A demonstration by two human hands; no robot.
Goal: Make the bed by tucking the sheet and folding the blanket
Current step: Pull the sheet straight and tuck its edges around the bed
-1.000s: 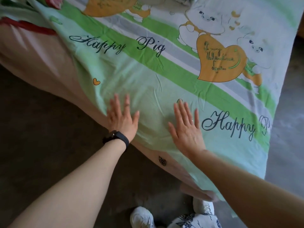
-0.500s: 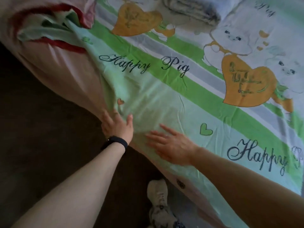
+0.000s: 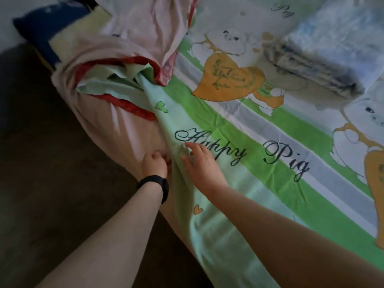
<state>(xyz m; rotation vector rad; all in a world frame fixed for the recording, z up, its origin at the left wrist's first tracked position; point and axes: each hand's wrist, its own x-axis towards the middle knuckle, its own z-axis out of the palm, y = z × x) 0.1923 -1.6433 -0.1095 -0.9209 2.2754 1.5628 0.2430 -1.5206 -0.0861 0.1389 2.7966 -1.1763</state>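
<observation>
Left hand: fingers curled in tight at the seam where the sheet edge meets the pink mattress side. Can't tell if they pinch cloth or just push it in; the tips are hidden. Right hand: fingers loose and spread, lying flat on the sheet just beside the left knuckles, with a small pucker of cloth under the tips. Black wristband on the left wrist. Both forearms reach up and in from the bottom of the frame, the right one lying over the sheet.

Progress: tucking looks mid-way. Nearer than the fingers, the sheet edge lies flat along the bed side. Beyond the fingers, the corner bunch of green cloth and red trim is loose, not yet tucked. Pink cloth is heaped past that. Far right of the fingers is a blurred bundle on the sheet, probably the blanket already folded. Dark floor left of the left hand.
</observation>
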